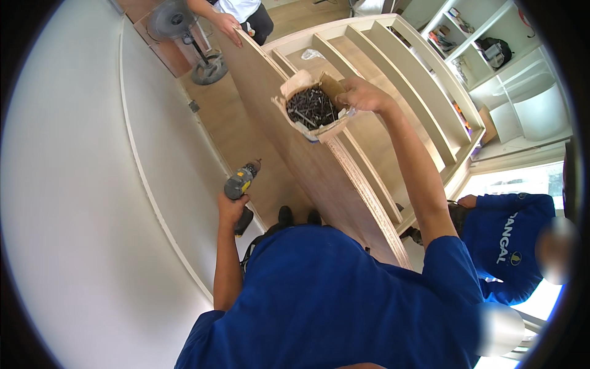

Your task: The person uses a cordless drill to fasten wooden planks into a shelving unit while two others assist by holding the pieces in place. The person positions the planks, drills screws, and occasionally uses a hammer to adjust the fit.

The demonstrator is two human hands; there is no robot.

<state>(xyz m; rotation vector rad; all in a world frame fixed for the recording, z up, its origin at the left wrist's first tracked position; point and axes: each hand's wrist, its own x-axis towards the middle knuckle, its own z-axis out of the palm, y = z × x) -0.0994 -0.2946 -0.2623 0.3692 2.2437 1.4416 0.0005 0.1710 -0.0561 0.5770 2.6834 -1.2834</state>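
Left hand grips drill, bit pointing away, low beside panel. Right hand holds torn box of dark screws on panel's top edge; another person's hand steadies far end

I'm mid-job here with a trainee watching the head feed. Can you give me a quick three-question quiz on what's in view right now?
1. True or false: the left hand holds a cordless drill.
2. The right hand grips an open cardboard box resting on the top edge of the upright plywood panel. What fills it? A) dark screws B) white plugs C) sandpaper
3. Fill in: another person's hand rests on the far end of the ____.

Key: 1 true. 2 A, dark screws. 3 plywood panel.
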